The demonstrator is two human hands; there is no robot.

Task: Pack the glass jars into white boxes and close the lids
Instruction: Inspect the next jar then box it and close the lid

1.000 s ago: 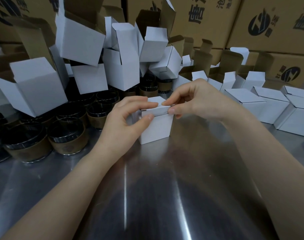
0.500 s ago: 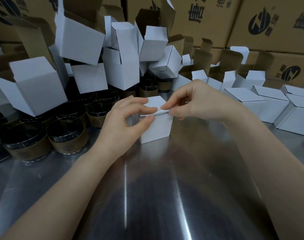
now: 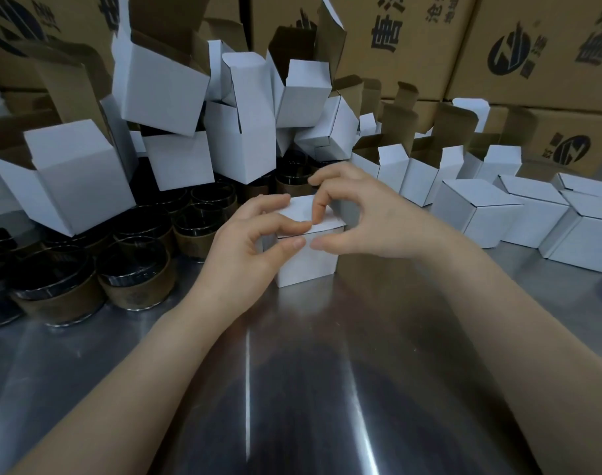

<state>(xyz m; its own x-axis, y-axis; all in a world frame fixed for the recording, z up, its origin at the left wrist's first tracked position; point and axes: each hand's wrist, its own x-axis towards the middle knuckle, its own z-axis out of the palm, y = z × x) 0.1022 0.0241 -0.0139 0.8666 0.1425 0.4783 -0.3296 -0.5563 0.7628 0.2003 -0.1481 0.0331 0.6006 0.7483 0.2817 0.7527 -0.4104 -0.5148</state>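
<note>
- Steel table (image 3: 327,389) nearest the camera, both bare forearms reaching over it to the grip.
- Left hand (image 3: 244,248): fingers curled over the lid's near-left edge, thumb on the front face. It pinches the white box (image 3: 309,265).
- Right hand (image 3: 368,221): index finger bent down onto the lid (image 3: 299,210), thumb on the front face beside the left thumb. It also pinches the box.
- White box stands upright on the table between the two hands. The lid is folded down flat, with a thin dark seam along its front edge.
- Jar inside the box: cannot tell, contents hidden.
- Left of the grip: glass jars (image 3: 131,275) with dark tops and brown bands, standing close together on the table.
- Right of the grip: closed white boxes (image 3: 477,214) in a group on the table, apart from the held one.
- Behind the grip, to the right: a row of open boxes (image 3: 423,176) with flaps up.
- Behind and left of the grip: a pile of open white boxes (image 3: 162,80), tilted, stacked over the jars.
- Farthest back: brown cartons (image 3: 532,46) with dark printed logos.
</note>
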